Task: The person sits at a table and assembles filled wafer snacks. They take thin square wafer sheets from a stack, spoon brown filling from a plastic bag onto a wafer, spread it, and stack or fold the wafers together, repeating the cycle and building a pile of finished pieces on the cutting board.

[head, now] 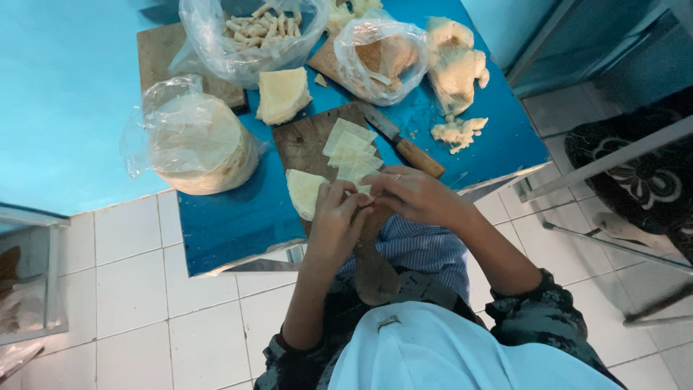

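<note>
Over the near end of a wooden cutting board (pixel 303 141), my left hand (pixel 338 217) and my right hand (pixel 413 195) meet fingertip to fingertip. Together they pinch a small pale wrapper piece (pixel 363 189), mostly hidden by the fingers. Just beyond them, several cut wrapper strips (pixel 350 148) lie fanned on the board. A larger pale wrapper piece (pixel 302 191) rests at the board's near left edge beside my left hand. A knife with a wooden handle (pixel 404 144) lies right of the strips, close to my right hand.
The board sits on a blue table (pixel 231 217). A bagged stack of round wrappers (pixel 202 144) is at left, and a wedge-shaped wrapper stack (pixel 281 94) behind the board. Farther back are a bag of rolled sticks (pixel 253 32), a bag of brown filling (pixel 379 54) and dough lumps (pixel 455 61). White floor tiles (pixel 137 289) lie below.
</note>
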